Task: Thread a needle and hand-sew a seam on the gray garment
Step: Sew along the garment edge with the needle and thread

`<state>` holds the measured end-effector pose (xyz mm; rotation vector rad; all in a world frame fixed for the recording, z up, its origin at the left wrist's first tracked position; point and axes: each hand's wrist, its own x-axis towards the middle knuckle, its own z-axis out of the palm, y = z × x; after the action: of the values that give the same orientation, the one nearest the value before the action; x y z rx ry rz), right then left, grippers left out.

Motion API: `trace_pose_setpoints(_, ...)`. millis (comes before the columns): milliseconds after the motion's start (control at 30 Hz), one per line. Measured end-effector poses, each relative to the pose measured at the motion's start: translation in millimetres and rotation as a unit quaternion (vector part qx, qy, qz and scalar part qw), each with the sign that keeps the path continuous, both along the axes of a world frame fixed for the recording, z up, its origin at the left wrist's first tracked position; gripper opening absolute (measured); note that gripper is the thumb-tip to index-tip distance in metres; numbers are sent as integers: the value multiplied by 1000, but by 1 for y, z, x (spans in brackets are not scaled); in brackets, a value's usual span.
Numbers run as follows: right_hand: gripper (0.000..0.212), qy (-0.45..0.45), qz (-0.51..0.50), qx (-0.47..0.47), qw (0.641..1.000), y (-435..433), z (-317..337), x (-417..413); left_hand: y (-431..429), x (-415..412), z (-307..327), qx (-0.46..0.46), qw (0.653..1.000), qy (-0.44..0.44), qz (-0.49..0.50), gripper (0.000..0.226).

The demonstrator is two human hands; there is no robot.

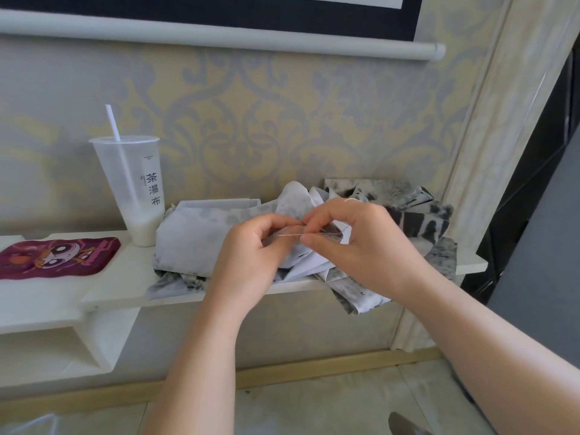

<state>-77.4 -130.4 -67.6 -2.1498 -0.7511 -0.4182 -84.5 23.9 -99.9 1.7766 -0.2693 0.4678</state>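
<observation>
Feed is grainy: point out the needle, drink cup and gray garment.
needle (290, 235), head view, middle of the bare shaft.
drink cup (125, 171), head view, frosted side wall.
gray garment (188, 237), head view, pale fold near the cup.

Damask wallpaper, grey scrolls on pale yellow, covers the wall (251, 127) from 9 o'clock through the centre. Along 12 o'clock runs a white roller tube (219, 39) with a rounded end cap, and above it is a dark-framed panel (188, 7) (only its lower edge shows). A white worktop (110, 287), a stepped shelf against the wall, crosses from 9 to 3 o'clock, with a lower ledge (37, 315) at 8 o'clock. At 2 o'clock a pale marbled pilaster (502, 127) rises, with black panelling (530, 196) beside it toward 3 o'clock. A wooden skirting board (314, 370) meets the mottled tiled floor (329, 409) at 6 o'clock. The light is soft and even.
</observation>
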Motion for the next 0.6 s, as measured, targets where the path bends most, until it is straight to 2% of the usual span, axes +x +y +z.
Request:
trace_pose_setpoints(167,17,6,-25,7,1000,-9,1,9,0,0,-1,8,1000,22,-2,14)
trace_pose_setpoints(300,11,84,-8,30,996,-21,4,15,2,2,-3,43,997,52,-23,10)
trace_pose_setpoints(433,10,126,-9,-16,992,-32,3,18,0,4,-7,91,993,70,-35,7)
trace_pose_setpoints(600,9,154,-15,-51,987,-36,8,21,-1,4,-7,110,990,76,-33,11)
